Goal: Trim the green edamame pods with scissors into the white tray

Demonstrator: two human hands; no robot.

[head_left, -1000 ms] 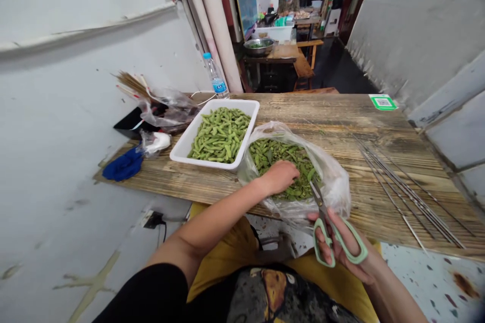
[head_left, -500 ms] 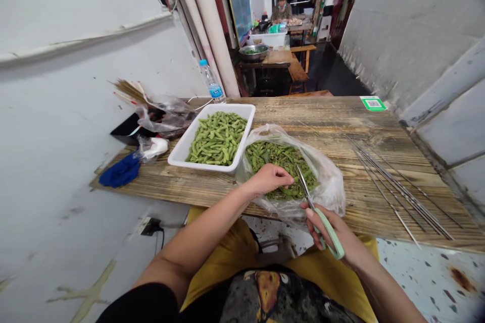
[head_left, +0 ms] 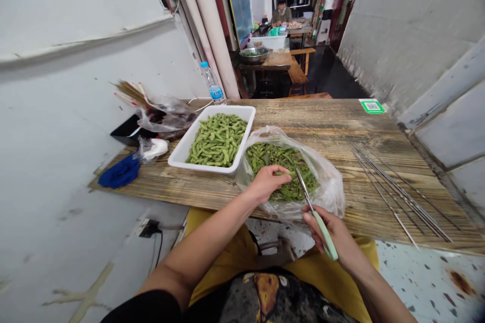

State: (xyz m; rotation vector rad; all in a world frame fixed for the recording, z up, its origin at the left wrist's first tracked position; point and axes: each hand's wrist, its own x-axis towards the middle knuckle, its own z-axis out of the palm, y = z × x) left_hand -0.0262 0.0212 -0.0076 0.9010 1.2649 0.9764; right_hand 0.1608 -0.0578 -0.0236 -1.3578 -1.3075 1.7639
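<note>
Over an open clear plastic bag (head_left: 329, 181) of green edamame pods, my left hand (head_left: 270, 181) is closed in a pinch on a small edamame pod (head_left: 292, 174), mostly hidden by the fingers. My right hand (head_left: 329, 229) grips scissors (head_left: 323, 229) with light green handles. Their metal blades look closed and point up and away, with the tips just right of my left fingertips. Left of the bag stands a white plastic tray (head_left: 178, 155) holding a heap of edamame pods (head_left: 217, 139).
Several metal skewers (head_left: 401, 192) lie at the right of the wooden table (head_left: 303, 111). A water bottle (head_left: 215, 86), plastic-wrapped items (head_left: 166, 116) and a blue cloth (head_left: 119, 171) are at the left. Farther back, a person (head_left: 281, 12) sits by another table.
My left hand has shifted slightly left, and the scissors have rolled so their handles show edge-on. Their blades look closer together. The tray and bag stay in place.
</note>
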